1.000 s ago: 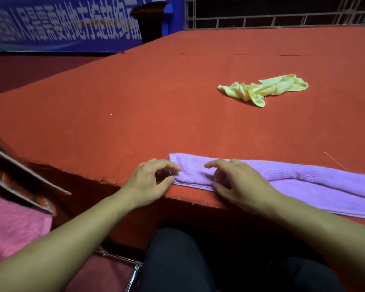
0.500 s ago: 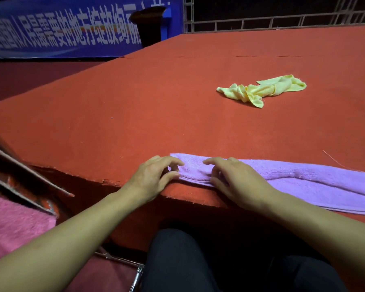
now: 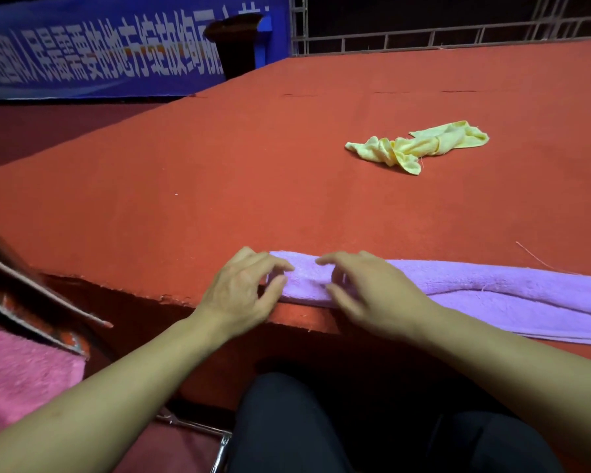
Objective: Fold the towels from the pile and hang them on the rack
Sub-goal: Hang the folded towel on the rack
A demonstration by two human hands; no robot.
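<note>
A purple towel [image 3: 492, 291], folded into a long strip, lies along the near edge of the red carpeted platform [image 3: 219, 172]. My left hand [image 3: 243, 288] pinches the strip's left end between thumb and fingers. My right hand [image 3: 365, 291] sits just to the right of it, fingers curled round the same end. A crumpled yellow towel [image 3: 420, 145] lies farther back on the platform, apart from both hands. A pink towel [image 3: 21, 380] hangs at the lower left beside metal rack bars [image 3: 31, 295].
A blue banner with white characters [image 3: 99, 52] and a dark stand [image 3: 236, 42] are at the back left. A metal railing [image 3: 423, 35] runs behind the platform. My dark-trousered legs [image 3: 321, 431] are below the platform edge, with a chrome tube [image 3: 198, 428] beside them.
Both hands have stayed at the left end of the purple towel, with the fingers shifting slightly and closing on the fabric. The view has drifted a little.
</note>
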